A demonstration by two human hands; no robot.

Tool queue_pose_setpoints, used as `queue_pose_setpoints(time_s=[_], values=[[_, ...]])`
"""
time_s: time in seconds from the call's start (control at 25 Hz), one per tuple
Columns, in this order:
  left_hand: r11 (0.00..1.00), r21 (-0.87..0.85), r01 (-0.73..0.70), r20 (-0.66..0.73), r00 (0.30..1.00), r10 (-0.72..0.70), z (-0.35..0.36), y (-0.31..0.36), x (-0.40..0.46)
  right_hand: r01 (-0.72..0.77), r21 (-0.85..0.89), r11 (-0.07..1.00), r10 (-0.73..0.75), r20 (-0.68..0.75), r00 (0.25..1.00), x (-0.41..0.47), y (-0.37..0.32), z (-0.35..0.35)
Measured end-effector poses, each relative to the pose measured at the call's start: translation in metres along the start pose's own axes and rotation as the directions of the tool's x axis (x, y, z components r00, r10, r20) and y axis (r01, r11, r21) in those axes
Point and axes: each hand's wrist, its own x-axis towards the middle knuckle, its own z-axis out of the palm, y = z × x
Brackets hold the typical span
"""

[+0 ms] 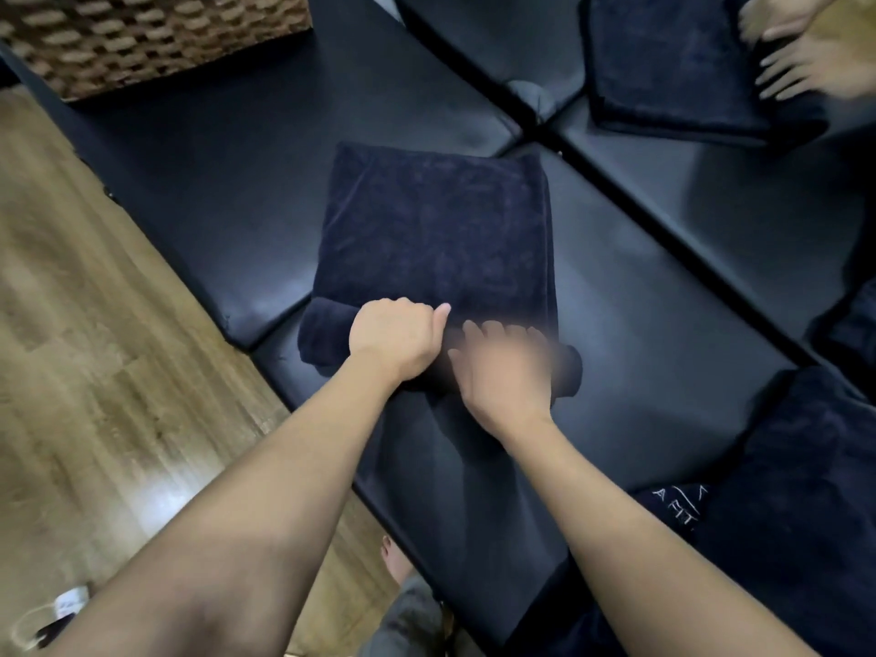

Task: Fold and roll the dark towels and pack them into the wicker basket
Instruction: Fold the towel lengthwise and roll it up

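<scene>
Head view: both hands, seemingly, on towel.

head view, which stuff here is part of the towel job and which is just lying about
Job: dark towel being rolled by left hand and right hand; wicker basket; second towel; towel pile.
Lying about: white object on the floor.

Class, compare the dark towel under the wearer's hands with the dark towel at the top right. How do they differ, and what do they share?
The near towel is partly rolled at its near end; the far towel lies flat, with only its right edge under hands.
The near towel is worked by the wearer's left hand and right hand; the far towel is handled by another person's hands.
Both are dark, folded, and rest on the black padded surface.
</scene>
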Motion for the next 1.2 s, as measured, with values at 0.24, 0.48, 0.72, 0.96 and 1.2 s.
queue_pose_setpoints(time_s=[0.24,0.48,0.72,0.96,1.2], values=[[0.997,-0.083,0.0,-0.241,0.97,-0.02,0.013,-0.001,-0.023,0.077,-0.016,0.997,-0.077,0.017,0.997,0.028,0.01,-0.003],[0.999,0.012,0.045,-0.271,0.962,-0.04,0.029,0.001,-0.024,0.002,0.043,0.999,-0.005,0.081,0.997,0.028,0.004,-0.011],[0.993,-0.019,0.118,0.078,0.99,-0.116,-0.012,0.005,0.018,-0.118,0.021,0.993,0.118,-0.03,0.993,0.013,-0.002,-0.005],[0.998,0.057,0.021,-0.226,0.974,-0.008,0.017,-0.001,-0.018,0.002,-0.011,1.0,-0.002,0.089,0.996,0.042,0.007,-0.01],[0.987,0.152,-0.061,-0.091,0.993,0.076,0.006,-0.006,0.008,-0.075,0.056,0.996,0.062,0.205,0.977,0.046,0.005,-0.017]])
